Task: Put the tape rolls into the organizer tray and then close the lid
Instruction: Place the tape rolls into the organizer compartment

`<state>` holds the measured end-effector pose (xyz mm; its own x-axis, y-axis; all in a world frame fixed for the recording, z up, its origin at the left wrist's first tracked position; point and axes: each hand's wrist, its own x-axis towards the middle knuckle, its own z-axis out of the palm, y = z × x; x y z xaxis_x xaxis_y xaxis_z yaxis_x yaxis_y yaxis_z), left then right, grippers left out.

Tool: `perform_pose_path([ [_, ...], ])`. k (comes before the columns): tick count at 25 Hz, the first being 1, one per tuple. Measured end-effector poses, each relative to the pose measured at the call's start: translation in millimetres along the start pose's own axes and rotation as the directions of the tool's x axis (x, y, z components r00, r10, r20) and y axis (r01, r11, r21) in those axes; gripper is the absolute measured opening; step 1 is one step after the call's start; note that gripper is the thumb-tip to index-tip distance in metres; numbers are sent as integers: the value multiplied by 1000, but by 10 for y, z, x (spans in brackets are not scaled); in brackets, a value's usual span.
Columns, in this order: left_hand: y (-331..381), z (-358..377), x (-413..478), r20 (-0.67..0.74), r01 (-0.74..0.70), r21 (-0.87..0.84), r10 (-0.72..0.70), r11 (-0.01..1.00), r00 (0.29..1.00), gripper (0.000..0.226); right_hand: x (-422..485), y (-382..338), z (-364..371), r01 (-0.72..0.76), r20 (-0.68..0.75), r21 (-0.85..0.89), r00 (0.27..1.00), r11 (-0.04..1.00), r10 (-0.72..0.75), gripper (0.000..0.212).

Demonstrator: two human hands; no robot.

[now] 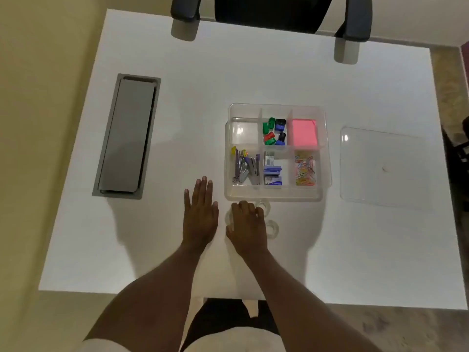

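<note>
From the head view, the clear tape rolls (272, 228) lie on the white tabletop (253, 72) just in front of the organizer tray (278, 198), whose long side runs left to right; its lid (380, 168) lies flat, well apart on the right. The rolls are transparent and partly hidden, so their number and facing are unclear. The right hand (247, 228) curls over them, though whether it grips one cannot be told, while the left hand (200, 214) rests flat and spread just beside.

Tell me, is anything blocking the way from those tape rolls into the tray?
Nothing visible. The tape rolls lie just before the tray, its lid lies off to the right, and the far-left compartment is empty.
</note>
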<state>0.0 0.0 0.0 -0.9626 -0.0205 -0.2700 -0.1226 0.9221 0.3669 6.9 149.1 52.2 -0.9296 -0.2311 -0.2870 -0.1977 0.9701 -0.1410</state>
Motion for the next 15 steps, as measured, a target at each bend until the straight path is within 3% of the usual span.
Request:
perform_pose_path([
  [2,-28,18,4,-32,22,30,-21,999,999,65,34,-16,-19,23,-6,-15,1000,1000,-23,35],
  [7,-73,138,21,-64,1,95,5,995,998,65,212,51,-210,180,-254,26,953,983,-167,54],
  [11,-114,193,20,-98,-3,86,12,996,995,64,805,146,-607,112,-312,190,949,975,-48,58],
  [15,-104,208,42,-93,7,84,0,996,996,65,1495,289,-991,13,-267,325,960,946,79,54],
])
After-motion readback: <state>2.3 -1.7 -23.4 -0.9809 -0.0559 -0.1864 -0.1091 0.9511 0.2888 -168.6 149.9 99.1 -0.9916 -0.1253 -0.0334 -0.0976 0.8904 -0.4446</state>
